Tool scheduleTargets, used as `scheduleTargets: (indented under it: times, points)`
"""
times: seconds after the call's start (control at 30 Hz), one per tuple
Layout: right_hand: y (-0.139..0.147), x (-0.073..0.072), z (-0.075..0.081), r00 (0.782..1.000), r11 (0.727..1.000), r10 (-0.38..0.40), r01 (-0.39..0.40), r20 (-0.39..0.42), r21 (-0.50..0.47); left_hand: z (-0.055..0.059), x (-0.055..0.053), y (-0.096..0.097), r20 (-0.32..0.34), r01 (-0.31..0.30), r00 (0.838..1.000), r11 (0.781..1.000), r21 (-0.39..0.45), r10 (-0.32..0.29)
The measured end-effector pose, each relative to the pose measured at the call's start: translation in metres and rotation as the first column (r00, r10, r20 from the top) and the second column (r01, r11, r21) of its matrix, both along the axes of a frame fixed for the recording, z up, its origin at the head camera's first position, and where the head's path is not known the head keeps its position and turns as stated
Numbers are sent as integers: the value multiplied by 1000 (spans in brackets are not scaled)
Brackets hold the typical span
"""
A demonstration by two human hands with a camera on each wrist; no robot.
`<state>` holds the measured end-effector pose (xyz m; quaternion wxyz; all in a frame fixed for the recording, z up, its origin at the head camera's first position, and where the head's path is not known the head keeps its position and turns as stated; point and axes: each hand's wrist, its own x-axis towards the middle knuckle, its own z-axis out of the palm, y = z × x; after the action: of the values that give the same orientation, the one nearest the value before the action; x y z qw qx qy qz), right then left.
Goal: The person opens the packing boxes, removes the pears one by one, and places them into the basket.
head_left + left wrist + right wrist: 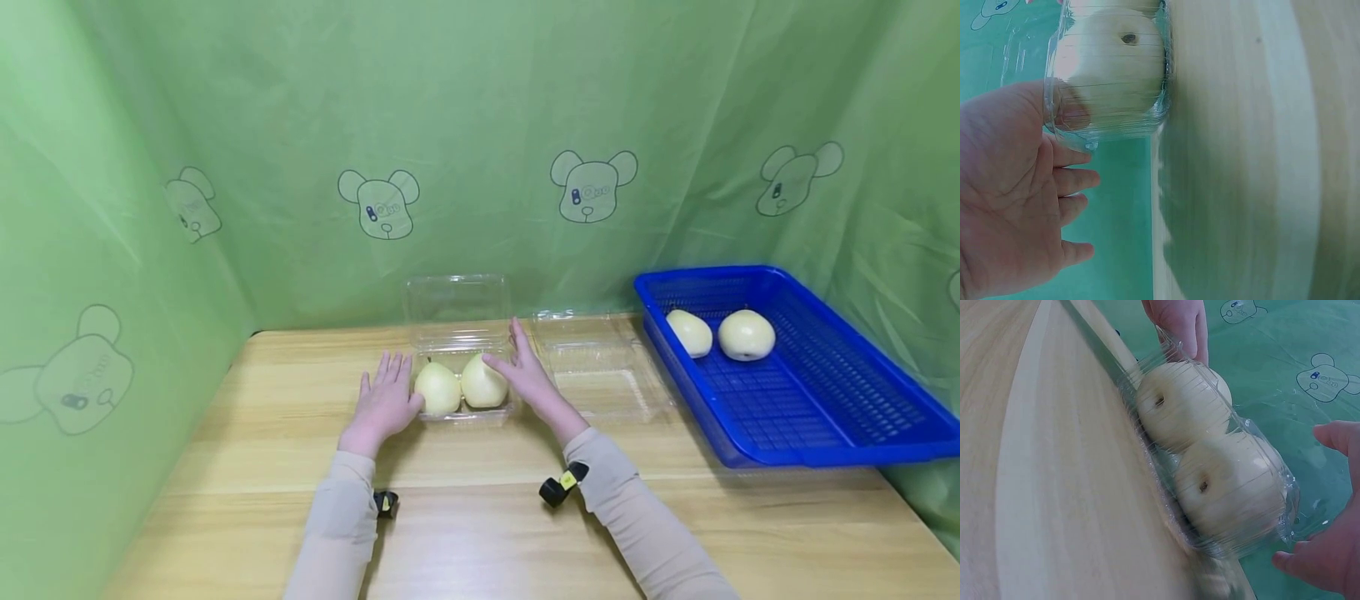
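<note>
Two pears point(437, 388) in clear clamshell point(459, 329) | left hand point(381, 407), its 9 o'clock, fingers straight | right hand point(537, 380), 3 o'clock, thumb spread | hands apart

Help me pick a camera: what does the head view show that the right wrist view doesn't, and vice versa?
Only the head view: the blue basket, its two pears, the sleeves.
Only the right wrist view: dark hollows in the boxed pears.
Both: the boxed pears, their clear container, left grip, right grip, wooden table, green cloth.
</note>
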<state>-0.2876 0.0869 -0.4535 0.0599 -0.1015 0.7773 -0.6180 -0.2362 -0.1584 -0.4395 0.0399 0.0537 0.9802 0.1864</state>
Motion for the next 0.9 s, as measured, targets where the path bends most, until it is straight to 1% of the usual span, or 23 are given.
scheduleTargets:
  times: [0.17, 0.4, 0.5, 0.63, 0.73, 0.9]
  points:
    - [0, 0, -2, 1000, 1000, 6, -6, 7, 1, 0, -1, 0, 2, 2, 1000, 1000, -6, -1]
    - [0, -1, -2, 998, 1000, 20, -21, 55, 9, 1, 0, 0, 3, -1, 1000, 1000, 10, 1]
    - [0, 1, 3, 996, 999, 36, -37, 77, 10, 1, 0, 0, 4, -1, 1000, 1000, 9, 1]
    - [-1, 11, 20, 995, 999, 48, -50, 93, 21, 1, 0, -1, 5, -3, 1000, 1000, 9, 3]
    - [-2, 19, 30, 995, 998, 51, -55, 91, 38, 0, 0, -1, 5, -3, 1000, 1000, 9, 3]
    - [-3, 22, 32, 994, 998, 49, -53, 96, 43, 0, 0, -1, 7, -5, 1000, 1000, 10, 5]
